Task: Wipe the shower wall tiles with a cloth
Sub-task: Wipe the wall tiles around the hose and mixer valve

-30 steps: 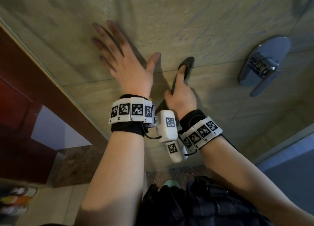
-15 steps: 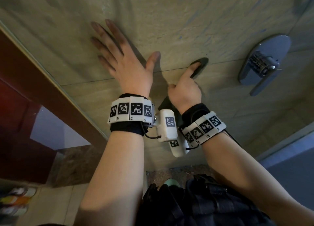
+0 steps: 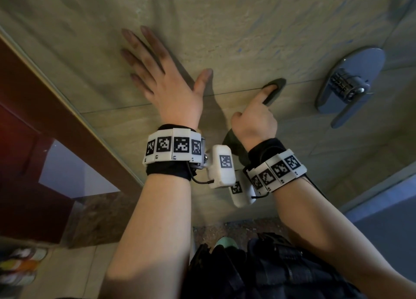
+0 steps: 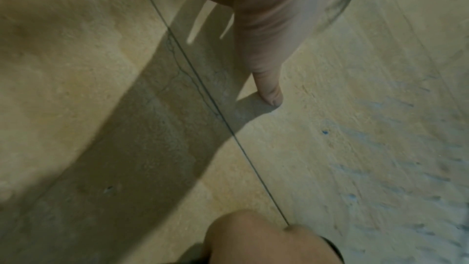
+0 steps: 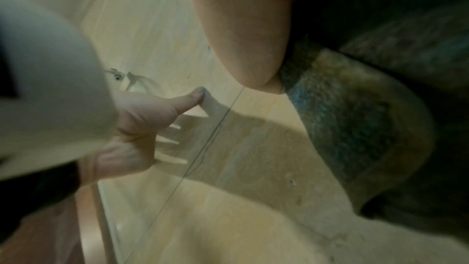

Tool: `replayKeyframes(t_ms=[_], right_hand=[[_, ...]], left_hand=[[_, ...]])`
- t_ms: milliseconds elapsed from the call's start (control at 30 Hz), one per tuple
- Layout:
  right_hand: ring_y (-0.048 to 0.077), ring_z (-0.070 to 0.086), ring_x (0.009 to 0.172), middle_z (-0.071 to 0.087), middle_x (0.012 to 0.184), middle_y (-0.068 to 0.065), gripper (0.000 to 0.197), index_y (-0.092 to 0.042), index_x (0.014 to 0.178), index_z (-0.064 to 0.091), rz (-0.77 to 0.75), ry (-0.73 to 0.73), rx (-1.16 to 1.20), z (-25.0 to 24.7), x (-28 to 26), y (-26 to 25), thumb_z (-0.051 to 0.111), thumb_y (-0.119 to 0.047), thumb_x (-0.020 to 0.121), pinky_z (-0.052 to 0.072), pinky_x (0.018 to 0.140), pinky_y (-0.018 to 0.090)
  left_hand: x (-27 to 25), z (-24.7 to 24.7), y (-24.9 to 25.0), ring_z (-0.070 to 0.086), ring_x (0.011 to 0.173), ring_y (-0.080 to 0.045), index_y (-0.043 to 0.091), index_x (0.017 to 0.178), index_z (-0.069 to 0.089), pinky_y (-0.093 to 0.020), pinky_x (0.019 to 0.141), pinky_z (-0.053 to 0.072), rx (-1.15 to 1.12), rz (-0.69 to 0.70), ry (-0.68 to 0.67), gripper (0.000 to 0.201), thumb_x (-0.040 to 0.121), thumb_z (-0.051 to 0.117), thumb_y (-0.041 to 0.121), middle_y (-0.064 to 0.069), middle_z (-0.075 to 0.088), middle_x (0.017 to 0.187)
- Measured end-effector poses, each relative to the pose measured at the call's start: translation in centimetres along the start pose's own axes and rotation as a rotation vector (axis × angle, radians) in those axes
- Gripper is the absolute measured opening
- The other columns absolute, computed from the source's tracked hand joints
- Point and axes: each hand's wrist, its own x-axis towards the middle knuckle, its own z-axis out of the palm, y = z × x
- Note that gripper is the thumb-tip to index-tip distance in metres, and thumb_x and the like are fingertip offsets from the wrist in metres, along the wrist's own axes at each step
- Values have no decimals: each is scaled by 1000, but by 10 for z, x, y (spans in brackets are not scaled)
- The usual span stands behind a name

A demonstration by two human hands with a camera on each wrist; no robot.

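Note:
Beige shower wall tiles (image 3: pixel 247 28) fill the head view, crossed by a thin grout line (image 3: pixel 234 92). My left hand (image 3: pixel 157 73) lies flat on the upper tile with fingers spread; the left wrist view shows its thumb (image 4: pixel 266 79) touching the wall. My right hand (image 3: pixel 258 116) holds a dark cloth (image 3: pixel 276 87), curled round it, with the index finger pressing the cloth's end onto the grout line. The rest of the cloth (image 3: pixel 234 145) hangs under the palm. In the right wrist view the cloth (image 5: pixel 355 127) looks blue-green and lies against the tile.
A chrome shower valve with a lever (image 3: pixel 351 87) sits on the wall right of the cloth. A brown frame (image 3: pixel 67 118) borders the wall on the left. Faint blue streaks (image 4: pixel 396 168) mark the tile. Shoes (image 3: pixel 18 265) lie on the floor at the lower left.
My right hand has slid the cloth to the right along the grout line, towards the shower valve. The left hand has stayed flat on the wall.

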Motion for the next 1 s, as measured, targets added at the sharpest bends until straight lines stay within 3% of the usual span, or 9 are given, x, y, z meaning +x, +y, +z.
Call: replayKeyframes(t_ms=[200, 300, 400, 533, 667, 867, 1000], right_hand=[[33, 61, 97, 63, 112, 18, 90, 1, 145, -17, -116, -44, -13, 2, -4, -15, 50, -23, 91, 43, 74, 35], [36, 61, 95, 63, 110, 18, 89, 0, 146, -16, -100, 26, -41, -6, 2, -11, 48, -22, 89, 40, 71, 34], [36, 60, 97, 63, 110, 18, 88, 1, 146, -15, -37, 59, -43, -7, 6, -6, 48, -19, 87, 44, 77, 39], [33, 60, 101, 63, 113, 17, 90, 5, 145, -14, 18, 5, -16, 1, 0, -8, 52, -20, 89, 45, 80, 37], [31, 62, 97, 65, 109, 15, 90, 5, 144, -17, -69, -46, -29, 10, -8, -15, 51, -22, 91, 45, 76, 35], [25, 55, 75, 64, 100, 12, 79, -24, 151, -1, -323, -138, -113, 17, -16, -24, 48, -17, 90, 43, 68, 34], [30, 61, 88, 63, 103, 11, 68, -37, 149, 17, -365, -26, -151, 0, -7, -20, 45, -17, 89, 46, 73, 37]], left_hand=[[1, 0, 0, 2, 146, -44, 1, 153, 6, -57, 117, 12, -2, -5, -7, 119, 74, 55, 76, -26, 2, 158], [0, -1, 0, 3, 146, -43, 1, 153, 7, -55, 117, 12, 1, -2, -4, 118, 75, 54, 76, -26, 3, 159], [-1, -2, 0, 4, 146, -43, 1, 153, 8, -54, 117, 13, -5, -1, 1, 117, 75, 53, 77, -25, 4, 158], [-2, -3, 0, 6, 146, -43, 2, 153, 10, -56, 116, 17, -4, -2, 8, 117, 75, 53, 77, -25, 6, 159], [-3, -5, -1, 8, 146, -41, 6, 154, 10, -59, 112, 24, 2, -7, 7, 115, 74, 53, 77, -22, 6, 160], [1, -14, -4, 12, 145, -43, 8, 154, 13, -58, 112, 22, 32, 21, 37, 113, 73, 63, 69, -23, 9, 159], [9, -16, -9, 3, 146, -44, 8, 154, 10, -56, 117, 12, 36, 35, 23, 115, 73, 61, 71, -26, 5, 158]])
